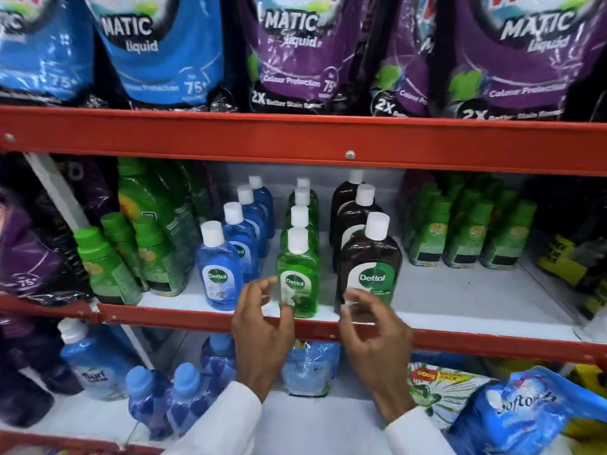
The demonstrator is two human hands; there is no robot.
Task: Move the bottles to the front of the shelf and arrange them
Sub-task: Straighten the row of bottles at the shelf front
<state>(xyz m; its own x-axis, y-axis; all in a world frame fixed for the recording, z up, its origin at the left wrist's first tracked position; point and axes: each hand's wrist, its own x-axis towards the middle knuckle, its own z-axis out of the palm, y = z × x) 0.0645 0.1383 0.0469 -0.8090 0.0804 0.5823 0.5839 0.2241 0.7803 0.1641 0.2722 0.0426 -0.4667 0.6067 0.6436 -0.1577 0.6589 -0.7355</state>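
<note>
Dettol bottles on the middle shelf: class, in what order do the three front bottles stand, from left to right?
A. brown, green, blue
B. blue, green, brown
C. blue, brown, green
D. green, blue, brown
B: the blue Dettol bottle leads the leftmost row, the green Dettol bottle the middle row, and the brown Dettol bottle the rightmost row.

On the white middle shelf [460, 290] three files of Dettol bottles run back toward twelve o'clock: blue bottles [219, 274], green bottles [298, 274] and brown bottles [369, 267], each front one standing upright near the red shelf lip [197, 318]. The left hand [262, 326] hovers at six o'clock of the gap between blue and green, fingers spread and empty. The right hand [372, 330] hangs loosely curled, holding nothing, just before the front brown bottle's label.
</note>
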